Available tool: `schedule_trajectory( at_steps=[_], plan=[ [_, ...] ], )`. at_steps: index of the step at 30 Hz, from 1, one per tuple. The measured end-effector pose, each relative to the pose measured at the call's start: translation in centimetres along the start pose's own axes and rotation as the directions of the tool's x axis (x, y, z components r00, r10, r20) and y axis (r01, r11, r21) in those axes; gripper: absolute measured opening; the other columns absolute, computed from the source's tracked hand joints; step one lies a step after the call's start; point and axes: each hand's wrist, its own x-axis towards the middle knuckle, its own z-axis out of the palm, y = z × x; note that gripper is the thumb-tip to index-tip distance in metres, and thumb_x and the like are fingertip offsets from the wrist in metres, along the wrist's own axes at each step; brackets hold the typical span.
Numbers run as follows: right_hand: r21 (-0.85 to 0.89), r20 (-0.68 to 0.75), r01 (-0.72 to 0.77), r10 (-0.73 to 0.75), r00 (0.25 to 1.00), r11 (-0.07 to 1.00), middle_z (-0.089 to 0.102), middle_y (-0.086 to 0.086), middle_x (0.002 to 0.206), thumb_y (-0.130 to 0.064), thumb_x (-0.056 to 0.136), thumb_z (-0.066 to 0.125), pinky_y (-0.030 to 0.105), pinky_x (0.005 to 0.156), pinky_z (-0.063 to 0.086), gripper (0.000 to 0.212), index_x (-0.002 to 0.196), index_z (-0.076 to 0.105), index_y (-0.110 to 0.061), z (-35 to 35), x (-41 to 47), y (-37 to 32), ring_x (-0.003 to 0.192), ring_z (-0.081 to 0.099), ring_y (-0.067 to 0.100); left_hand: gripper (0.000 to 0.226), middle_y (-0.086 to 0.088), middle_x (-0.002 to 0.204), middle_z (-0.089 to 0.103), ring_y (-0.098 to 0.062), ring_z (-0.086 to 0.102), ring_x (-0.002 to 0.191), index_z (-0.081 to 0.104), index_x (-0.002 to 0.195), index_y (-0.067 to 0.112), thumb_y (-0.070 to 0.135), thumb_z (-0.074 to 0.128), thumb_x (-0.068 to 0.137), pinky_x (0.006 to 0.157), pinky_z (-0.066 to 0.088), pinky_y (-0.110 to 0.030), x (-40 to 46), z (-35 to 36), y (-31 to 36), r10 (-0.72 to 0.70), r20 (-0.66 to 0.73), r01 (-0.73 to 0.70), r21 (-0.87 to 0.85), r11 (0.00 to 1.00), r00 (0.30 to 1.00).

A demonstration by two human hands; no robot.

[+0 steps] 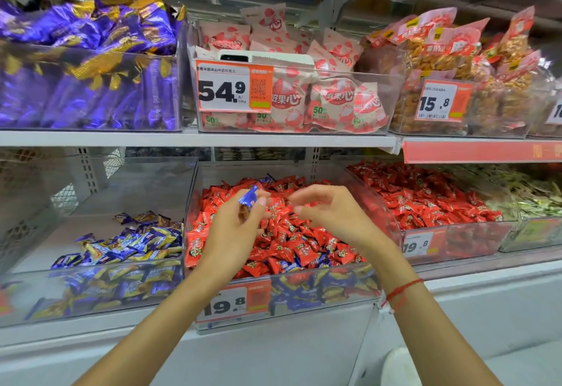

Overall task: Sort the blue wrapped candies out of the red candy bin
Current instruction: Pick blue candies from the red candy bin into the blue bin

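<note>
— Forearms come first, nearest me; what's on the right wrist?

— Only a red string bracelet [400, 292]. Beyond it my right hand [330, 214] hovers over the red candy bin [304, 303], fingers loosely curled, holding nothing.

— And the other hand?

— My left hand [235, 230] pinches a blue wrapped candy [248, 197] at its fingertips, raised above the red candies [292, 233].

— Any blue ones below?

— Several show through the bin's clear front wall. Beside it, to the left, sits a bin of blue and yellow candies [127, 242]. Farther back, an orange price tag [233, 87] reads 54.9.
</note>
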Motion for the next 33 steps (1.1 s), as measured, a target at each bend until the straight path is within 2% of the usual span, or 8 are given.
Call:
schedule_trajectory(
  at_steps=[5, 8, 12, 16, 18, 22, 28, 33],
  plan=[
    [-0.512, 0.109, -0.236, 0.336, 0.936, 0.826, 0.066, 0.004, 0.101, -0.030, 0.071, 0.084, 0.023, 0.074, 0.042, 0.029, 0.090, 0.063, -0.021, 0.6, 0.4, 3.5, 0.088, 0.058, 0.015, 0.015, 0.006, 0.091, 0.068, 0.002, 0.064, 0.066, 0.059, 0.095, 0.023, 0.024, 0.045, 0.101, 0.059, 0.054, -0.021, 0.7, -0.9, -0.5, -0.114, 0.064, 0.113, 0.024, 0.993, 0.991],
    [-0.516, -0.144, -0.234, 0.186, 0.972, 0.824, 0.071, 0.005, 0.100, -0.020, 0.076, 0.080, 0.025, 0.074, 0.048, 0.016, 0.081, 0.067, -0.026, 0.6, 0.8, 4.2, 0.091, 0.065, 0.021, 0.015, 0.009, 0.090, 0.069, 0.001, 0.065, 0.067, 0.060, 0.095, 0.023, 0.025, 0.046, 0.101, 0.059, 0.054, -0.021, 0.7, -0.9, -0.2, -0.127, 0.114, 0.124, 0.028, 0.992, 0.985],
    [-0.624, -0.378, -0.292, 0.048, 0.925, 0.725, 0.061, -0.001, 0.113, -0.015, 0.083, 0.069, 0.032, 0.074, 0.046, 0.029, 0.108, 0.064, -0.028, -0.3, 0.7, 4.8, 0.102, 0.062, 0.026, 0.019, 0.003, 0.090, 0.069, -0.001, 0.065, 0.065, 0.061, 0.091, 0.018, 0.025, 0.047, 0.100, 0.059, 0.054, -0.022, 0.6, -0.6, 0.1, -0.172, 0.177, 0.167, 0.040, 0.985, 0.969],
    [-0.480, 0.047, -0.207, 0.261, 0.964, 0.852, 0.066, -0.008, 0.074, -0.013, 0.078, 0.076, 0.021, 0.064, 0.048, 0.011, 0.077, 0.073, -0.024, 0.4, 0.9, 3.1, 0.071, 0.062, 0.010, 0.037, -0.008, 0.082, 0.063, -0.009, 0.059, 0.061, 0.058, 0.077, 0.008, 0.032, 0.043, 0.101, 0.059, 0.056, -0.027, 0.9, -0.4, 0.2, -0.296, 0.209, 0.292, 0.050, 0.955, 0.932],
    [-0.546, 0.260, -0.217, 0.409, 0.875, 0.809, 0.064, -0.009, 0.077, -0.031, 0.075, 0.080, 0.022, 0.065, 0.047, 0.026, 0.096, 0.074, -0.015, 1.5, 0.8, 2.5, 0.070, 0.058, 0.008, 0.038, -0.004, 0.077, 0.061, -0.008, 0.059, 0.056, 0.056, 0.078, 0.009, 0.035, 0.041, 0.101, 0.056, 0.055, -0.026, 0.9, -0.4, 0.4, -0.334, 0.205, 0.338, 0.019, 0.941, 0.920],
    [-0.600, 0.181, -0.192, 0.366, 0.913, 0.777, 0.063, 0.000, 0.088, -0.033, 0.075, 0.080, 0.026, 0.073, 0.048, 0.040, 0.105, 0.071, -0.008, 3.2, 1.0, 3.3, 0.081, 0.057, 0.016, 0.036, -0.001, 0.083, 0.067, -0.012, 0.064, 0.069, 0.058, 0.083, 0.012, 0.032, 0.037, 0.103, 0.060, 0.056, -0.027, 0.9, -0.5, 0.6, -0.333, 0.224, 0.338, 0.016, 0.941, 0.916],
    [-0.202, 0.078, -0.378, 0.400, 0.913, 0.903, 0.065, 0.009, 0.070, 0.002, 0.082, 0.070, 0.021, 0.061, 0.055, 0.026, 0.108, 0.068, 0.002, 0.4, 1.6, 4.4, 0.053, 0.057, 0.010, 0.026, 0.004, 0.096, 0.068, -0.009, 0.067, 0.078, 0.059, 0.094, 0.021, 0.031, 0.037, 0.103, 0.061, 0.056, -0.024, 0.8, -0.8, 0.4, -0.315, 0.225, 0.319, 0.019, 0.947, 0.922],
    [-0.236, -0.139, -0.375, 0.350, 0.926, 0.897, 0.070, 0.009, 0.073, -0.003, 0.078, 0.072, 0.027, 0.062, 0.055, 0.034, 0.109, 0.066, -0.014, -2.5, 1.5, 4.9, 0.060, 0.062, 0.016, 0.025, 0.006, 0.098, 0.067, -0.007, 0.067, 0.077, 0.059, 0.099, 0.021, 0.031, 0.037, 0.103, 0.057, 0.054, -0.021, 0.8, -0.6, 0.6, -0.310, 0.225, 0.307, 0.051, 0.950, 0.924]
  ],
)
